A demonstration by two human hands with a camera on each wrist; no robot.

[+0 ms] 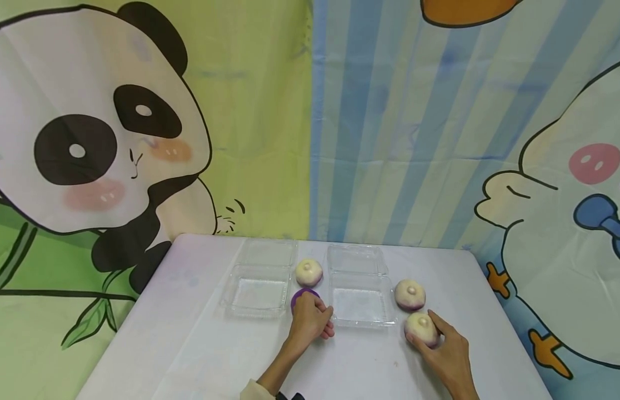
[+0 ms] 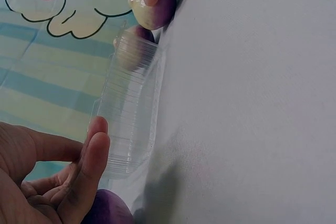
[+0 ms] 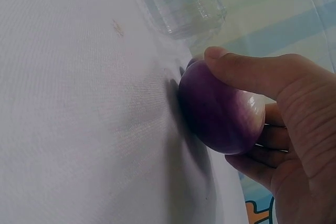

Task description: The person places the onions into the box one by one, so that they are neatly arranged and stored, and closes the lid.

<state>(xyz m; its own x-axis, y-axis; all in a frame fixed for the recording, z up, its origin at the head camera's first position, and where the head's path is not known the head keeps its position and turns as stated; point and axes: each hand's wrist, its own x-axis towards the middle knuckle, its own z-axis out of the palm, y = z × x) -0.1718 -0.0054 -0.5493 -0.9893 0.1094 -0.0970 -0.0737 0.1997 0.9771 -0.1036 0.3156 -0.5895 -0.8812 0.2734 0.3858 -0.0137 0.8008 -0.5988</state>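
The right hand [image 1: 449, 355] grips a round white-and-purple vegetable [image 1: 421, 329] at the table's right; the right wrist view shows the thumb and fingers of the hand [image 3: 302, 124] around the vegetable [image 3: 220, 109]. Over a purple round thing [image 1: 295, 299] left of centre, the left hand [image 1: 310, 321] hangs with loosely bent fingers. In the left wrist view that hand [image 2: 58, 177] partly covers the purple thing [image 2: 109, 209]; whether they touch is unclear. Two more white-topped vegetables lie nearby, one behind the left hand [image 1: 309, 272], another behind the gripped one [image 1: 410, 294].
Two clear plastic boxes with raised or folded-back lids stand on the white-covered table [image 1: 200, 344]: a left box [image 1: 260, 294] and a right box [image 1: 362, 303], the latter between the hands. A printed cartoon curtain [image 1: 260, 139] hangs behind the table.
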